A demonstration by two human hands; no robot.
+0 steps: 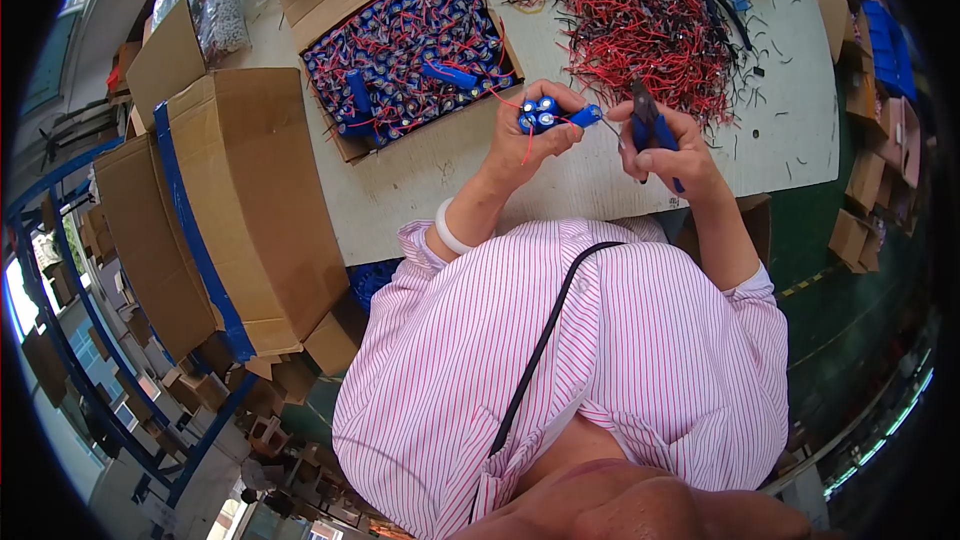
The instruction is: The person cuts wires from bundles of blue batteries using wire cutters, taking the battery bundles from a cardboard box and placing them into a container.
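L hand (528,140) is closed around a small bunch of blue cells (545,114), metal ends up, w/ red leads hanging off; one cell sticks out toward the R hand (680,155). R hand is wrapped around pliers w/ blue handles (648,124), tips aimed away from the body; can't tell if the tips are fully shut. A thin wire (609,124) spans btwn that outer cell and the R fingers; can't tell exactly how it's held.

Bunch is up over the near edge of the desk (400,210), btwn the open box of cells (408,55) on the L and the pile of red & black wires (650,35) on the far side, R of center.

For good handling, IMO: grip the cells by their sides w/ the L hand, thumb & fingers off the ends. Hold the wire fairly straight but don't yank, b/c the joint at the cell end is prob. the weak spot. Turn the tool tips to the wire only, well away from neighboring leads & the wrap. Bare metal shouldn't bridge cell ends, esp. w/ steel tips nearby: short risk. Squeeze gently, elbows low, both hands close.
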